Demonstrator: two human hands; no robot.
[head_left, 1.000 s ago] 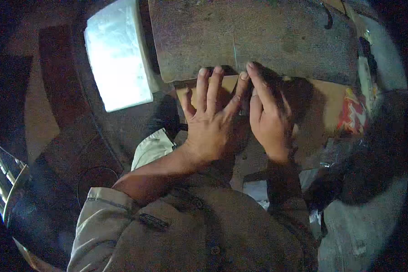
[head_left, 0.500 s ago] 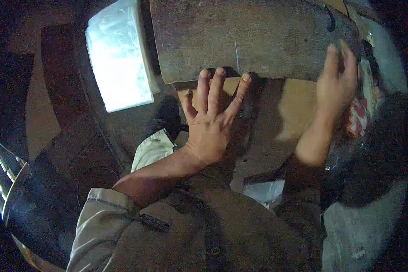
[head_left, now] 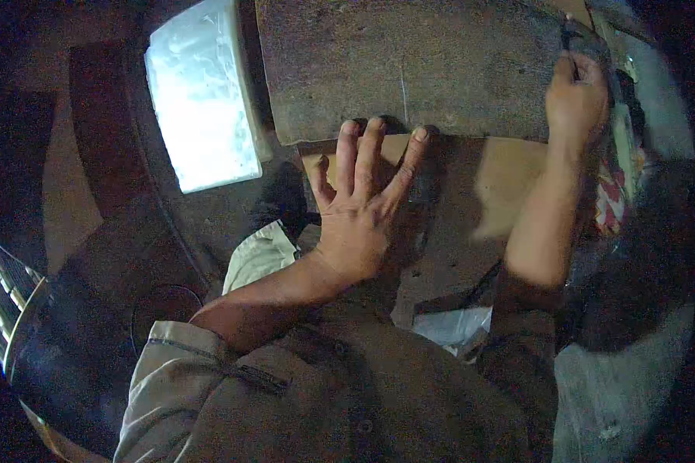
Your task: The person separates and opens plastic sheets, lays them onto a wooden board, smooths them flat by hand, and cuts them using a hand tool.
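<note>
A worn brown board with a thin pale line lies in front of me. My left hand is spread, its fingertips at the board's near edge over a strip of tan surface. Nothing shows in that hand. At the board's far right corner, my right hand is closed with its fingers pinched round a thin dark piece. The piece has a short crossbar-like end; its kind is too dim to tell. Part of it is hidden by the fingers.
A bright white stack in clear plastic lies left of the board. On the right, a red-and-white packet sits beside dark clutter. Clear plastic lies near my body. A tan patch shows below the board.
My right hand has moved slightly forward and closed on the thin dark piece that lay at the board's corner. My left hand has stayed where it was.
</note>
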